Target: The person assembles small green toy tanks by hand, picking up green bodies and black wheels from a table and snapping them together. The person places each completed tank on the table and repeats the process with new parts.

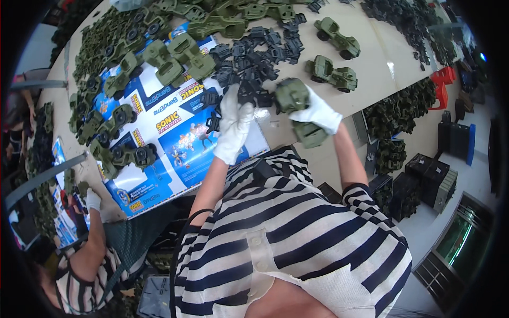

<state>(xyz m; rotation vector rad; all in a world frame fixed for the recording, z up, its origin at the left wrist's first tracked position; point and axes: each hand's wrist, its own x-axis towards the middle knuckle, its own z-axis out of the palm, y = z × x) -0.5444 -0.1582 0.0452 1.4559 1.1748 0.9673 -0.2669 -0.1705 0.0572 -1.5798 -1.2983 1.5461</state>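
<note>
Boxy olive-green plastic vehicle (pixel 291 95), clamped in right hand (pixel 321 114), should be steadied beside black plastic parts (pixel 260 50). Left hand's (pixel 233 124) grip can't be told.

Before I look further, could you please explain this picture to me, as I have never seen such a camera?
There is no machine here, only a person's two hands in white gloves. The wide camera sits on the person's head and looks down, so straight edges bend. The right hand holds a green toy car. The left hand is by a pile of black plastic parts; whether it grips one, I cannot tell. On the table, more green cars lie around, some upon a blue and white printed sheet. At lower left, another person's gloved hand shows.
</note>
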